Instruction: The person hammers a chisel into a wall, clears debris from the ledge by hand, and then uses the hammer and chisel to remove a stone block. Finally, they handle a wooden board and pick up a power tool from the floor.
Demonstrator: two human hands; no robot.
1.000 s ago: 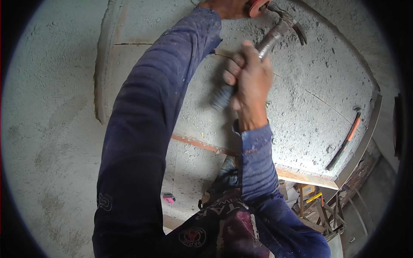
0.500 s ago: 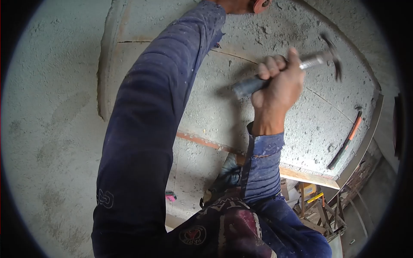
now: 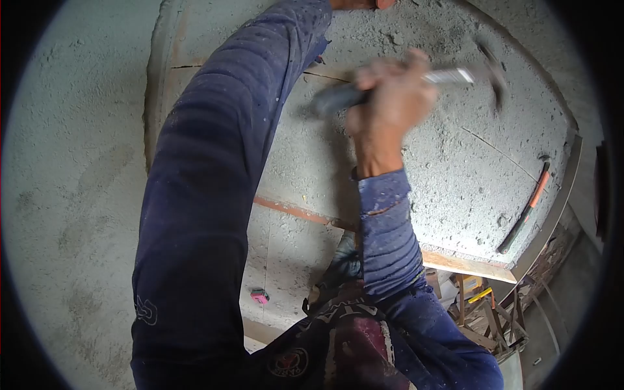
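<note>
My right hand [image 3: 393, 97], blurred by motion, is wrapped around the grip of a hammer [image 3: 448, 76]. The hammer has a dark handle, a shiny metal neck and a curved head that points right, above the rough grey concrete surface [image 3: 442, 162]. My left arm stretches up to the top edge, where only a sliver of my left hand [image 3: 351, 3] shows. Beside that hand is a reddish-orange piece [image 3: 385, 2], mostly cut off; the left fingers are out of frame.
A second tool with a black and orange handle [image 3: 534, 195] lies on the concrete at right. A pink tape measure [image 3: 260, 296] sits lower down, left of my body. Wooden boards [image 3: 468, 265] edge the surface, with scrap timber and a yellow tool [image 3: 480, 296] below at right.
My right hand and the hammer have moved up and left. My left hand has slid farther out at the top edge. The pink tape measure shows more fully beside my sleeve.
</note>
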